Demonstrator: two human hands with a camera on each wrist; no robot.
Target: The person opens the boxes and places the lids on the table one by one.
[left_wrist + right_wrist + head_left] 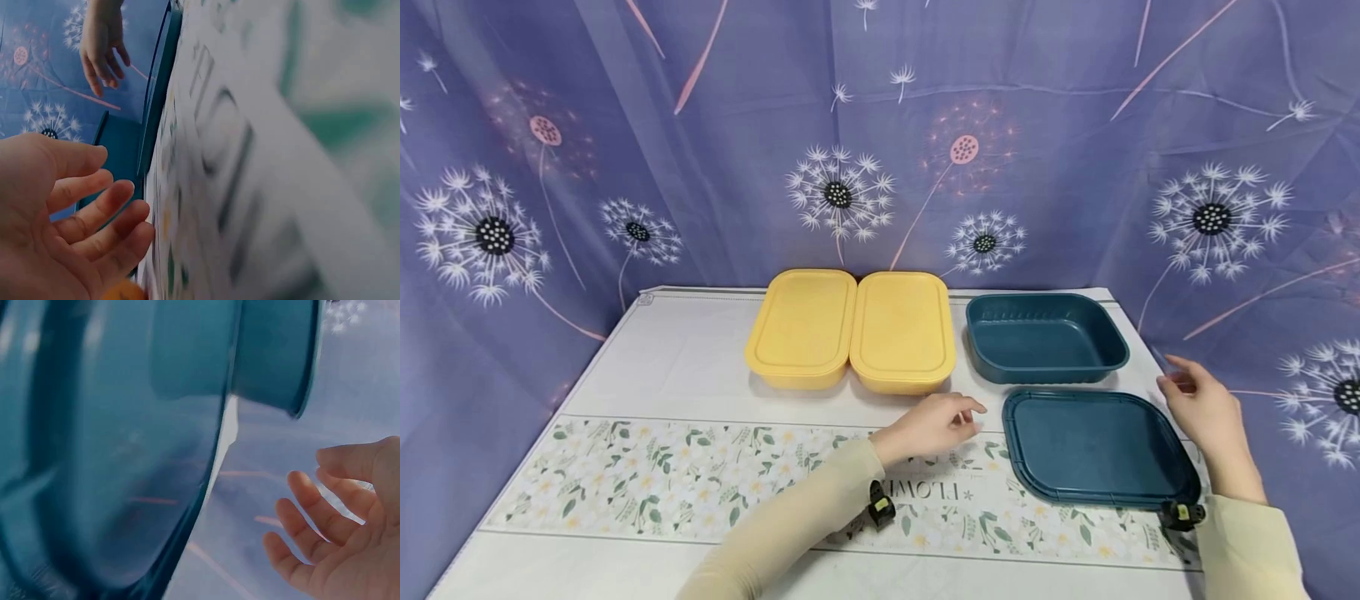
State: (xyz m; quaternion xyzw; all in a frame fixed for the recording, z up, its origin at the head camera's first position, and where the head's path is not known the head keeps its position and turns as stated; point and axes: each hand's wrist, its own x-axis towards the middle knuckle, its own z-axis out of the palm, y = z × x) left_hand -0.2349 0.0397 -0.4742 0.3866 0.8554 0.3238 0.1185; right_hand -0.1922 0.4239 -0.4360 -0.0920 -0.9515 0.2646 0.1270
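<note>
A dark teal lid (1097,450) lies on the table with its rimmed face up. Behind it stands an open teal container (1045,342). My left hand (934,427) hovers to the left of the lid, fingers loosely bent and holding nothing; in the left wrist view its palm (56,231) faces the lid's side. On the other side, my right hand (1206,408) is off the lid's right edge, fingers relaxed with nothing in them. The right wrist view shows that hand (344,525) apart from the lid (137,456) and the container (272,356).
Two yellow lidded containers (805,325) stand side by side at the back middle, left of the teal container. A floral strip (685,475) runs across the white table (647,358). A purple dandelion curtain (737,167) hangs behind and at both sides.
</note>
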